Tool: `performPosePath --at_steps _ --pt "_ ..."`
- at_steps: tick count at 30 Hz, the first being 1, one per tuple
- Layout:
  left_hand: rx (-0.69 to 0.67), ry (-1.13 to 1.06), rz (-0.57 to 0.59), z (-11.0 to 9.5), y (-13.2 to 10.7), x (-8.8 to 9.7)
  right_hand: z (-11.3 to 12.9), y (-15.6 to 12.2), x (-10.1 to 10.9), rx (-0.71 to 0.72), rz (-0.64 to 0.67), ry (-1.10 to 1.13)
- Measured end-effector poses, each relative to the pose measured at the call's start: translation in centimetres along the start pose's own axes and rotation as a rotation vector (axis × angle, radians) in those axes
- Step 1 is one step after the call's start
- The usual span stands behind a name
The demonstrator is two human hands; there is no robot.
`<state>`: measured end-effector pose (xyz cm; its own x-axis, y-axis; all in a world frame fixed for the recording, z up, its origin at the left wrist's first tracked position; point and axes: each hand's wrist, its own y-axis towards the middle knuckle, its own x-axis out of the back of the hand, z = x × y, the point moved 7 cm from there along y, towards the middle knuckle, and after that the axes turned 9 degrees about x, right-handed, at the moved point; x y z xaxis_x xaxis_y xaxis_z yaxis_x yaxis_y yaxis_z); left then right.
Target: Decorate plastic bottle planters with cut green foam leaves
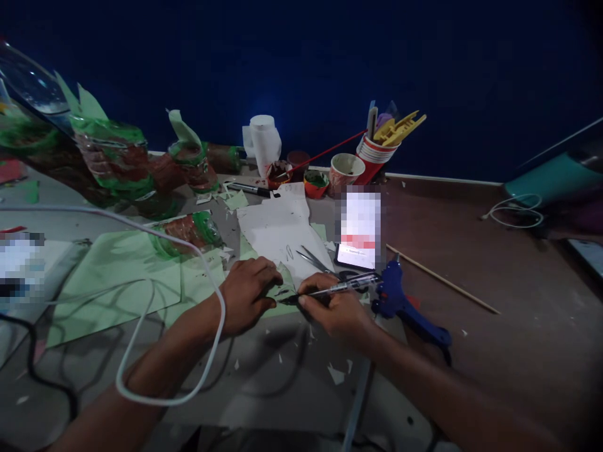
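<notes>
**Pen (348, 284) in right hand (342, 317), tip leftward by green paper piece (285, 279)**

Pen low over the tabletop (277, 408), pinched between thumb and fingers of right hand, just right of left hand (247, 298). Long axis nearly crosswise, slightly slanted: dark tip leftward and a little toward the wearer, clear barrel end rightward, close by the blue glue gun (393, 295). Contact of tip with paper: cannot tell.

Left hand palm down beside the tip, over green paper. Fingers bent, thumb a little apart from forefinger, narrow gap between. Pressing or merely resting: cannot tell.

Beyond right hand: scissors (316, 260), blades slightly parted, points away and to the left, handles partly behind the pen. White sheet (273, 223) beyond both hands, partly over green paper, small loop marks near the closer end. Phone (360, 229) just right of it, screen lit, contents blurred out.

Right of glue gun: thin wooden stick (447, 285), aslant. White cable (219, 326) looped across the view of left forearm.

Off left: large green sheet (117, 282), with painted roll (188, 232), red-brown and green, at its far right corner. Toward the wall: black marker (249, 188), white cylinder (264, 141), red cup stack (374, 157) with yellow tools (400, 129) inside. Paper scraps (336, 375) on the near side.
</notes>
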<state>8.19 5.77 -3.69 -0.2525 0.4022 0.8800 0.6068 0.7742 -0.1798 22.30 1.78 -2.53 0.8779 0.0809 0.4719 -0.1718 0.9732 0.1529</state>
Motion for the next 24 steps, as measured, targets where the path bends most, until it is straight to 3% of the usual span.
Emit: performPosePath --at_steps 3,7,11,15,19,21,24 --pt "-0.014 0.006 -0.021 0.1 -0.1 0.0 -0.3 -0.1 0.2 -0.016 -0.041 0.125" --pt "-0.041 -0.025 -0.031 0.2 -0.2 0.0 -1.4 -0.2 1.1 -0.086 -0.168 0.479" --pt "-0.057 -0.025 -0.033 0.4 -0.2 -0.1 -1.7 -0.2 2.0 -0.043 -0.271 0.646" --pt "-0.110 -0.058 -0.063 0.6 -0.2 -0.2 -0.9 -0.3 2.4 0.052 -0.239 0.349" --pt "-0.138 -0.085 -0.095 0.6 -0.2 0.0 1.1 -0.4 2.4 0.311 -0.186 -0.150" --pt "-0.139 -0.075 -0.102 0.5 -0.3 0.1 1.7 -0.6 2.1 0.436 -0.160 -0.297" --pt "-0.131 -0.064 -0.085 0.4 -0.3 0.1 1.8 -0.5 1.4 0.512 -0.107 -0.452"
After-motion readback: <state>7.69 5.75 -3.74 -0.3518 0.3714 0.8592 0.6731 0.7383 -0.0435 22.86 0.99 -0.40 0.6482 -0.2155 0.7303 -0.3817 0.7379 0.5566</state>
